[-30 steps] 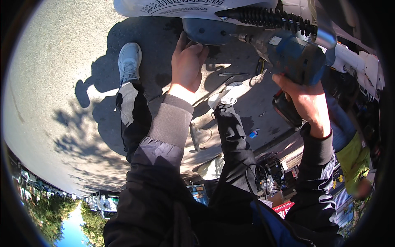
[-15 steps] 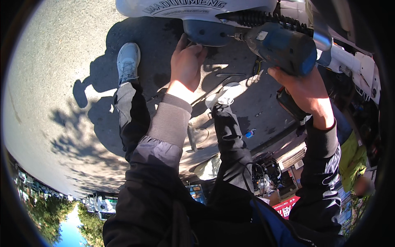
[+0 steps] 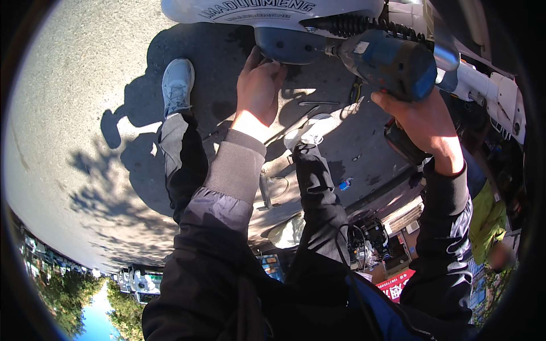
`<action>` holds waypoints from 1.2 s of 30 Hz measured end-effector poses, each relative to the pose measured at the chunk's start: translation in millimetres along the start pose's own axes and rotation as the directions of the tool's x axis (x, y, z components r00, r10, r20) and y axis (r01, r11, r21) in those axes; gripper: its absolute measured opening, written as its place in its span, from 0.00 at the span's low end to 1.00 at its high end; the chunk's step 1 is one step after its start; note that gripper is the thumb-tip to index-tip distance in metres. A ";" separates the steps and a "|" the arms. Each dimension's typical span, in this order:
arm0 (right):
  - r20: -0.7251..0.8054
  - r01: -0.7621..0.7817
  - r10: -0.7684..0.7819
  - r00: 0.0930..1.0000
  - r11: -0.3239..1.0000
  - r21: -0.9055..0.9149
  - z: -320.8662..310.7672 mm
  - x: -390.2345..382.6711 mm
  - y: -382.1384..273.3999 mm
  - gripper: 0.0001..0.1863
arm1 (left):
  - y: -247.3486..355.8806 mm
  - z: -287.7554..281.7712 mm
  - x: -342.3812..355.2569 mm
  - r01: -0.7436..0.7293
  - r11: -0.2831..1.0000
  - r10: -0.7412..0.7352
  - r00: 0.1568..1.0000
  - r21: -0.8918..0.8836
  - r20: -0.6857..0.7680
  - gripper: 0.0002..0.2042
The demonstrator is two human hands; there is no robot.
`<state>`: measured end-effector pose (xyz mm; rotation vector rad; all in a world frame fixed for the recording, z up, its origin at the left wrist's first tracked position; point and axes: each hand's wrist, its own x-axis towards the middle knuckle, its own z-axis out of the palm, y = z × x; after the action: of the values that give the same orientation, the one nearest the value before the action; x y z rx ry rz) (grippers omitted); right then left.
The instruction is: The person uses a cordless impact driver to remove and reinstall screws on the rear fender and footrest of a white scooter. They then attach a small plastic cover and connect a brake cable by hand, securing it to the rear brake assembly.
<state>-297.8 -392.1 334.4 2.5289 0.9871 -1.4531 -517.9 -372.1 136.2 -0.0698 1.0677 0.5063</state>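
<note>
My right hand [image 3: 418,113] grips a blue and black cordless drill [image 3: 392,63] by its handle. The drill lies nearly level, its bit pointing left at the right end of a dark grey plastic cover [image 3: 287,45]. Bit and cover seem to meet, though the exact contact is too small to make out. Two dark round holes show in the cover, which hangs below the white body panel [image 3: 273,17] of a scooter. From below, my left hand [image 3: 260,88] holds the cover's lower edge with curled fingers. Its fingertips are partly hidden behind the cover.
A black coil spring [image 3: 364,25] runs above the drill. Several tools, among them a yellow and black-handled one [image 3: 356,91], lie on the shaded pavement by my white shoes [image 3: 178,85]. Boxes and parts [image 3: 369,244] stand behind my legs. Another person in yellow-green [image 3: 489,221] is at the right.
The drill and my right hand have shifted very slightly, the drill's rear a little upward. My left hand stays against the cover.
</note>
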 end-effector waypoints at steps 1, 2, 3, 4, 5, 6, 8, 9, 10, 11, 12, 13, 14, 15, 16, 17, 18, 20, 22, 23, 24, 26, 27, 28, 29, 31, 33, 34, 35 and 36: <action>0.009 -0.002 0.002 1.000 1.000 0.003 -1.0 -0.4 -0.7 0.19 | 0.0 0.0 0.4 0.000 1.000 0.000 1.000 -0.002 0.003 0.35; 0.031 -0.032 0.032 0.999 0.999 0.010 -1.6 -1.2 -1.4 0.19 | -0.1 -0.3 0.4 0.002 1.000 -0.002 1.000 -0.004 0.004 0.35; 0.026 -0.016 0.016 1.000 1.000 -0.003 -2.6 -1.5 -2.0 0.19 | -0.2 -0.6 0.5 0.004 1.000 -0.004 1.000 -0.005 0.004 0.35; 0.032 -0.026 0.027 0.999 1.000 -0.013 -3.1 -1.9 -2.6 0.19 | -0.1 -1.1 0.6 0.005 1.000 -0.005 1.000 -0.011 0.001 0.35; 0.039 -0.037 0.038 0.999 0.999 -0.022 -3.3 -1.8 -2.8 0.19 | -0.4 -1.4 0.8 0.005 1.000 -0.005 1.000 -0.017 -0.002 0.35; 0.041 -0.032 0.033 0.999 0.999 -0.025 -3.3 -1.4 -2.9 0.20 | -0.4 -1.6 0.9 -0.002 1.000 0.002 1.000 -0.022 0.004 0.35; 0.048 -0.040 0.040 0.998 0.999 -0.015 -3.0 0.2 -1.9 0.20 | -0.3 -1.5 1.5 0.003 1.000 -0.003 1.000 -0.017 0.004 0.35; 0.010 0.053 -0.053 0.999 0.998 -0.025 -2.1 1.0 -1.1 0.19 | 0.1 -1.3 1.7 0.004 1.000 -0.004 1.000 -0.006 0.008 0.35; -0.025 0.130 -0.131 0.991 0.991 -0.020 -1.3 2.4 -0.1 0.18 | 0.2 -0.6 1.7 0.000 1.000 0.000 1.000 -0.017 0.011 0.35; -0.013 0.104 -0.104 0.995 0.994 -0.026 -2.4 2.4 0.7 0.18 | 0.5 0.4 1.7 -0.002 1.000 0.002 1.000 -0.020 0.014 0.35; -0.031 0.168 -0.168 0.985 0.986 -0.015 -1.7 3.2 1.6 0.19 | 0.9 1.3 1.4 -0.003 1.000 0.003 1.000 -0.023 0.016 0.35; -0.001 0.127 -0.127 0.992 0.992 -0.013 -3.6 2.9 2.1 0.21 | 0.2 3.0 0.9 -0.002 1.000 0.002 1.000 -0.021 -0.004 0.32; 0.027 0.052 -0.052 0.998 0.999 0.007 -3.6 2.8 2.6 0.22 | 0.0 4.4 0.6 -0.003 1.000 0.002 1.000 -0.019 -0.025 0.30; 0.033 0.090 -0.090 0.995 0.996 -0.007 -4.6 2.4 2.6 0.23 | -0.3 5.3 -0.3 -0.002 1.000 0.001 0.999 -0.017 -0.047 0.28; 0.034 0.091 -0.091 0.995 0.996 -0.002 -4.7 2.0 2.5 0.23 | -0.9 6.2 -1.5 0.003 1.000 -0.005 0.998 -0.020 -0.058 0.28; 0.049 0.068 -0.070 0.996 0.997 0.044 -4.8 1.3 1.9 0.23 | 0.1 6.2 -1.3 0.004 1.000 -0.005 0.998 -0.022 -0.069 0.28; 0.036 0.058 -0.057 0.998 0.998 -0.005 -4.3 1.8 1.2 0.23 | 0.4 6.3 -1.8 0.008 1.000 -0.010 0.996 -0.024 -0.083 0.28; 0.034 -0.025 0.026 0.999 0.999 -0.028 -3.5 1.5 -0.8 0.22 | 1.7 5.0 -2.0 0.014 1.000 -0.014 0.999 -0.007 -0.046 0.32; -0.010 0.149 -0.149 0.989 0.988 -0.051 -2.7 3.2 -2.6 0.21 | 1.9 4.5 -1.3 0.009 1.000 -0.009 0.999 0.001 -0.038 0.32; -0.013 0.161 -0.163 0.987 0.983 -0.091 -3.1 4.4 -3.3 0.21 | 1.3 4.7 -1.1 0.007 1.000 -0.007 0.999 0.001 -0.049 0.30; 0.000 0.262 -0.264 0.965 0.960 -0.097 -4.3 6.0 -3.7 0.21 | 0.6 5.1 -0.6 0.002 1.000 -0.002 0.998 0.001 -0.057 0.28; 0.054 0.261 -0.255 0.965 0.944 -0.200 -10.0 10.2 -3.7 0.21 | 0.2 5.1 -0.2 0.002 1.000 -0.002 1.000 -0.006 -0.028 0.28; 0.086 0.258 -0.246 0.966 0.948 -0.187 -13.6 10.9 -3.4 0.24 | 0.2 5.2 0.2 -0.006 1.000 0.006 1.000 -0.014 -0.014 0.27; 0.109 0.193 -0.173 0.979 0.959 -0.209 -17.3 11.8 -3.1 0.27 | 0.3 5.4 0.1 -0.002 1.000 0.001 1.000 -0.018 -0.019 0.27; 0.114 0.196 -0.173 0.978 0.951 -0.240 -19.3 12.6 -2.7 0.30 | 0.4 5.6 -0.3 -0.003 1.000 0.002 1.000 -0.024 -0.027 0.27; 0.124 0.159 -0.129 0.984 0.950 -0.270 -22.5 14.1 -2.5 0.31 | 1.3 6.3 -1.6 -0.010 0.999 0.009 0.999 -0.031 -0.033 0.27; 0.143 0.168 -0.131 0.981 0.942 -0.289 -24.7 17.0 -3.4 0.31 | 2.2 7.5 -3.1 -0.024 0.999 0.023 0.999 -0.032 -0.025 0.26; 0.161 0.163 -0.120 0.980 0.943 -0.291 -25.5 19.2 -3.8 0.31 | 2.3 8.2 -4.0 -0.024 1.000 0.023 0.999 -0.017 -0.035 0.27; 0.152 0.106 -0.059 0.987 0.939 -0.326 -26.7 20.4 -3.9 0.31 | 2.5 9.1 -4.6 -0.025 1.000 0.025 0.999 0.000 -0.040 0.27; 0.157 0.207 -0.170 0.973 0.943 -0.260 -27.4 20.8 -3.2 0.27 | 2.5 10.0 -4.8 -0.026 0.999 0.028 0.998 0.025 -0.052 0.27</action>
<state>-271.6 -369.6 333.8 2.1646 1.3359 -1.3931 -512.5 -368.7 145.7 -0.0476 1.1273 0.5182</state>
